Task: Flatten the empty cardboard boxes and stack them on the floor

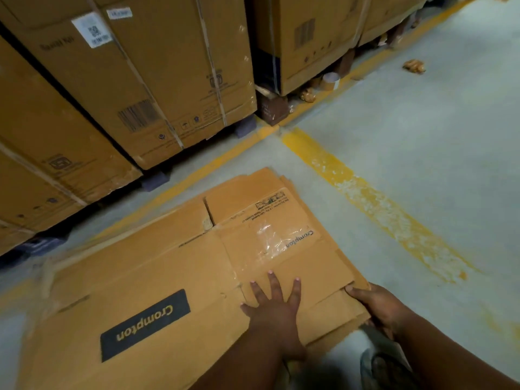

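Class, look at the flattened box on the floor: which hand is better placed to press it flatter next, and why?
Probably the left hand: it lies open, fingers spread, on the flattened box. The right hand grips the box's right edge.

Brown flattened box, black logo patch.

**Two bare hands, one flat and one gripping**

The left hand lies palm down with its fingers straight and fanned apart, the thumb stretched out to the side. Beneath these fingers is the flattened brown cardboard box, which they press. The left forearm runs back toward the lower edge of the view. The right hand sits just beside it, fingers curled under the cardboard's near corner, thumb laid on top, pinching the edge. The right forearm stretches off to the lower right.
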The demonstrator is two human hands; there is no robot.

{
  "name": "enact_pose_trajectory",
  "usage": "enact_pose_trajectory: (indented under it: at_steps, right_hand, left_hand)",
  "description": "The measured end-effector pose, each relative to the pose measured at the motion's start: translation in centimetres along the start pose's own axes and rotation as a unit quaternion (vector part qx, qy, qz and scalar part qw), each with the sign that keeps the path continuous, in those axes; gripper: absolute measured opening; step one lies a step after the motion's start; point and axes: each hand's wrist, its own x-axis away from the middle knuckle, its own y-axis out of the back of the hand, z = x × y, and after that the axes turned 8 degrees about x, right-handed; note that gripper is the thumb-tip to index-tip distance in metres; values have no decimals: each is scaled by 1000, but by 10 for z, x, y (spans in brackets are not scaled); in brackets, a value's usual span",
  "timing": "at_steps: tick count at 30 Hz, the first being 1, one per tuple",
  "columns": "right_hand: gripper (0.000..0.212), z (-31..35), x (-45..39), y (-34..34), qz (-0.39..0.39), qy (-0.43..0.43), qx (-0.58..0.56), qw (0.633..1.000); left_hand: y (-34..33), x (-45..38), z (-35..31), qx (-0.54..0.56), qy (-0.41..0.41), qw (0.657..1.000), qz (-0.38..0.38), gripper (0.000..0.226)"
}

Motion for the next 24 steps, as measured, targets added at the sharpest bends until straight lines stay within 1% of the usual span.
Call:
enact_pose_trajectory:
  at_steps: [2, 4, 6, 7, 8, 10, 11, 13, 14, 15, 16, 17, 18, 19, 20, 21, 22, 23, 24]
  right_hand:
    - [33, 13, 8, 42, -22, 2, 20, 1000]
    - [30, 20, 16, 85, -40, 8, 49, 998]
    - [25, 26, 26, 123, -68, 5, 53, 996]
    - [18, 31, 32, 141, -81, -6, 67, 994]
    - [13, 33, 37, 159, -102, -21, 77, 992]
    - [19, 23, 28, 199, -176, -47, 117, 976]
    - [15, 21, 25, 206, -197, -68, 91, 974]
    - [27, 24, 28, 194, -244, -109, 92, 959]
    - [30, 33, 34, 178, -272, -117, 170, 940]
    - [30, 42, 36, 163, -310, -81, 243, 916]
    - [24, 46, 36, 147, -354, -43, 275, 893]
    - [30, 48, 32, 127, -386, -16, 261, 885]
    - [52, 52, 39, 95, -394, -10, 336, 856]
    - [68, 52, 40, 65, -391, -1, 396, 831]
    - [78, 52, 43, 33, -384, 20, 472, 793]
    - [83, 52, 45, 0, -374, 47, 528, 761]
    - [85, 52, 50, -34, -362, 71, 572, 733]
    - [84, 47, 50, -64, -348, 90, 606, 710]
    - [80, 40, 51, -95, -321, 110, 638, 692]
  left_hand:
    - [8, -7, -47, -30, -23, 999, 11, 155]
    - [7, -12, -92, -42, -53, 998, 5, 151]
    - [4, -13, -130, -53, -106, 993, 4, 145]
    - [4, -14, -143, -60, -137, 989, 5, 141]
    - [3, -13, -152, -65, -165, 984, 6, 136]
    - [1, -10, -150, -64, -199, 978, 5, 123]
    - [-2, -7, -138, -55, -193, 980, 1, 116]
    - [-14, 4, -100, -19, -139, 990, -14, 104]
    - [-22, 12, -76, 0, -106, 994, -27, 97]
    - [-32, 22, -50, 16, -76, 996, -45, 89]
    - [-41, 34, -23, 28, -49, 996, -63, 81]
    - [-49, 46, 6, 41, -24, 995, -82, 75]
    - [-55, 61, 36, 59, 6, 993, -105, 71]
    - [-63, 70, 70, 88, 43, 987, -126, 67]
    - [-68, 82, 104, 119, 87, 978, -147, 65]
    - [-75, 91, 142, 149, 140, 965, -166, 65]
    - [-85, 98, 182, 176, 197, 948, -180, 70]
    - [-92, 107, 222, 206, 256, 927, -181, 78]
    - [-101, 119, 258, 247, 320, 899, -170, 85]
